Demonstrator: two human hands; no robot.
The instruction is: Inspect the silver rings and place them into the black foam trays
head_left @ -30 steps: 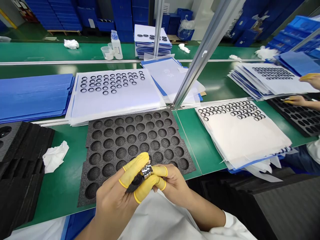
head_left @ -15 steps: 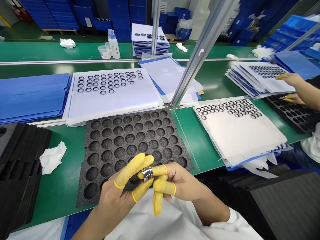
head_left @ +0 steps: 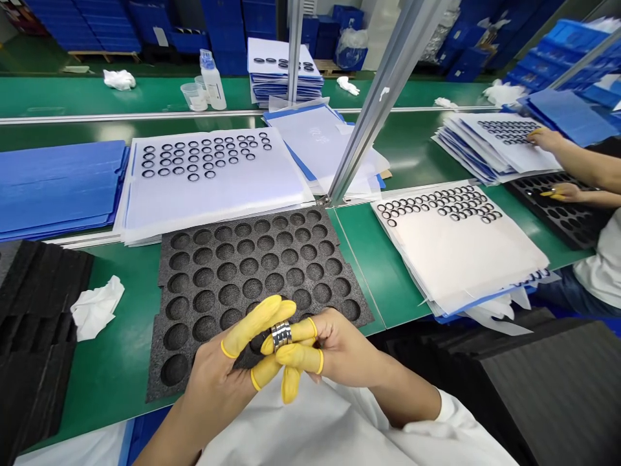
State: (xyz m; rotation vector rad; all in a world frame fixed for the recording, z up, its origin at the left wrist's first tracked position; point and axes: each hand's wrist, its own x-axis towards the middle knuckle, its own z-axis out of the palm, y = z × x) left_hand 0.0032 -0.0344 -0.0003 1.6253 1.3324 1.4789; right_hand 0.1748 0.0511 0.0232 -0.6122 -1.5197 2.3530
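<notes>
Our left hand [head_left: 213, 378] and right hand [head_left: 344, 349] clasp a stack of metal rings [head_left: 281, 335].
Yellow finger cots [head_left: 252, 327] sheathe our fingers; a black foam tray [head_left: 237, 249] lies at twelve o'clock.

Bright overhead light, glints on metal rings [head_left: 281, 335], glare on green bench [head_left: 111, 133], curved edges
</notes>
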